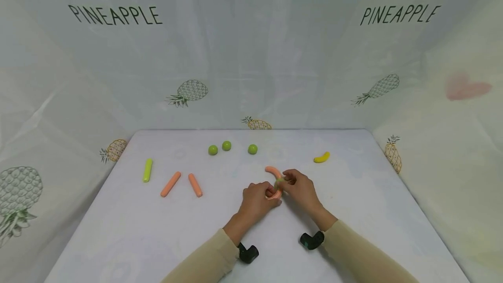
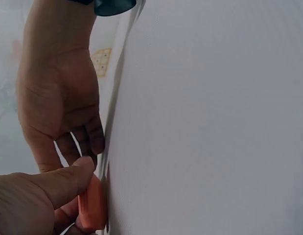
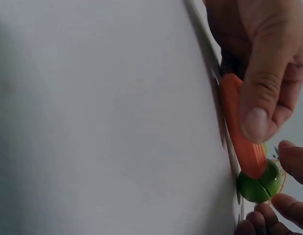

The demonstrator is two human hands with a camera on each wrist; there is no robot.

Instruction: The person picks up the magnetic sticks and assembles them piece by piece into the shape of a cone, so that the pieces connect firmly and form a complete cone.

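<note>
Within left grip (image 1: 256,202), orange stick (image 3: 233,105), within right grip (image 1: 301,190), green ball (image 3: 254,190)

Both hands (image 1: 256,202) (image 1: 301,190) curled, near together

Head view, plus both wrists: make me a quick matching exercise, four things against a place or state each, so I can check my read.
1. Yellow banana-shaped piece
2. Lime-green stick
3. Left hand
4. Right hand

A. Pinching an orange stick
B. Farthest left on the white table
C. Holding a green ball
D. Lying to the right of the hands

Pairs: 1-D; 2-B; 3-A; 4-C
</note>
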